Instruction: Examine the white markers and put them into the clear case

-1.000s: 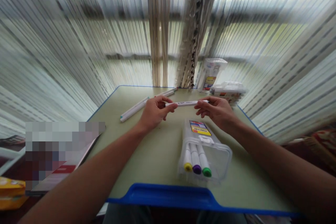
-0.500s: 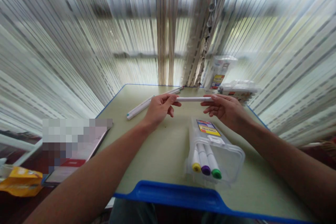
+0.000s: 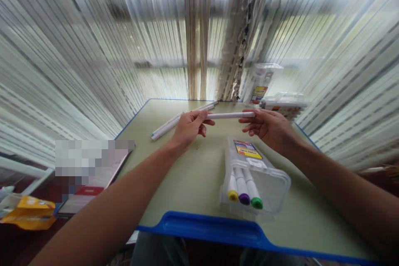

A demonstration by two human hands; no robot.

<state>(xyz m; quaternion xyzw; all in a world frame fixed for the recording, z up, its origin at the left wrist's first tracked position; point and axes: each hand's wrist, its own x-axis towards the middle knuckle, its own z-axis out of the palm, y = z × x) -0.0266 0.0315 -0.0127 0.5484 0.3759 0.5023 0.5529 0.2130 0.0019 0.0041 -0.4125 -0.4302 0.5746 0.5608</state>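
Note:
Both my hands hold one white marker [image 3: 229, 115] level above the far half of a green table [image 3: 193, 174]. My left hand [image 3: 188, 126] pinches its left end, my right hand [image 3: 269, 126] grips its right end. Below my right hand lies a clear plastic marker case [image 3: 268, 181] with three markers in it, capped yellow [image 3: 232, 195], purple [image 3: 244, 198] and green [image 3: 256, 203]. Two more white markers [image 3: 170, 124] lie loose on the table beyond my left hand.
The table has a blue rim with a handle [image 3: 212, 228] at the near edge. Two more clear marker boxes [image 3: 280, 102] stand at the far right corner. Curtains [image 3: 199, 33] hang close behind. A book [image 3: 90, 187] and a yellow packet [image 3: 26, 212] lie to the left.
The marker and both hands have risen slightly in view and shifted right as the camera turned. The grip on both ends is unchanged.

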